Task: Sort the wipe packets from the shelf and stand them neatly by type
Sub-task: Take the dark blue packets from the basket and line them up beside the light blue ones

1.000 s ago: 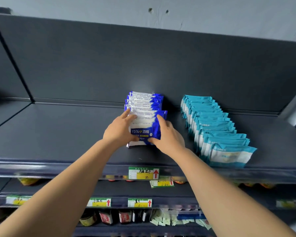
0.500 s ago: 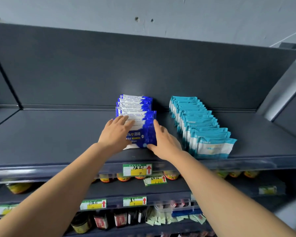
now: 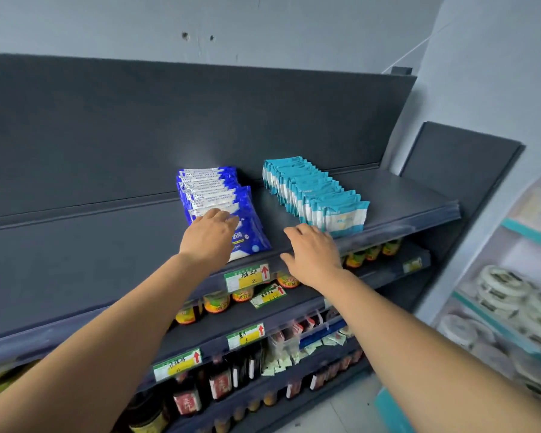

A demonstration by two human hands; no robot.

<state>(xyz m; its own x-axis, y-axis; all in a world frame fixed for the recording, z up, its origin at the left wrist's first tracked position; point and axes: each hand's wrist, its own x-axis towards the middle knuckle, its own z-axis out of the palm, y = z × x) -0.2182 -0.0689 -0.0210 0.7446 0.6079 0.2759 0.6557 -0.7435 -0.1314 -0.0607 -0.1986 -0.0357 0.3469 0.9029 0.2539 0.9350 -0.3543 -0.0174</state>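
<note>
On the dark grey metal shelf [image 3: 75, 245], the row of dark blue and white plastic wipe packets [image 3: 206, 189] is standing on edge, running from the back panel toward the front lip. The front blue packet [image 3: 251, 237] of that row is leaning back at a slant, its printed face showing. Just to the right, with a strip of bare shelf between, the row of teal and white plastic wipe packets [image 3: 316, 195] is standing upright in a tidy line that is angling toward the shelf's front edge. The left hand [image 3: 208, 237] is resting on the upper edge of the front blue packet, its fingers lying nearly straight and curling round nothing. The right hand [image 3: 313, 254] is hovering over the front of the shelf between the two rows, fingers spread and relaxed and holding nothing; whether it is touching the shelf cannot be told. A green and yellow paper price label with a red arrow [image 3: 247, 276] is hanging on the shelf's front lip below the hands. On the lower shelves, small jars with yellow labels [image 3: 216, 303] and dark glass bottles [image 3: 219, 382] are standing in rows.
</note>
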